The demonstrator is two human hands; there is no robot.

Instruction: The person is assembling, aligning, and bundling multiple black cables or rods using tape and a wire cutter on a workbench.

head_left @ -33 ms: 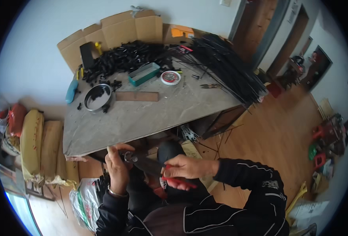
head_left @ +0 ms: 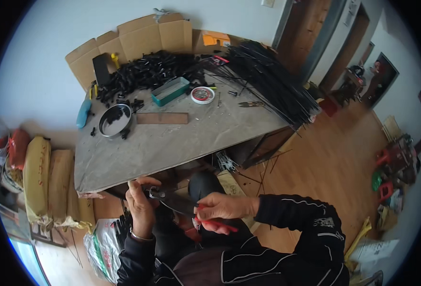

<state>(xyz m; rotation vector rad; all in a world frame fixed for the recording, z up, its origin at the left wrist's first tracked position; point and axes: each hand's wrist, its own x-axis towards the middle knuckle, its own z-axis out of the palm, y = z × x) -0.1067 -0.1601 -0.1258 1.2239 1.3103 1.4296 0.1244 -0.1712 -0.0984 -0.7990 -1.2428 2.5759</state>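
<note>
Slight leftward drift of the view aside, little has moved. At half past seven, the left hand (head_left: 141, 207) curls beside the head of the pliers (head_left: 179, 202), its grip unclear; they lie at seven. Six o'clock: right hand (head_left: 224, 206) clamped on their handles. Positioning, apparently; next calls for steady aim, then squeezing.

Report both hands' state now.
Left hand: fingers partly bent; cannot tell if holding anything.
Right hand: closed, holding the red-handled tool.

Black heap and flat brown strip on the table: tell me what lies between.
In the head view, a green tray lies between the black heap and the brown strip.
</note>
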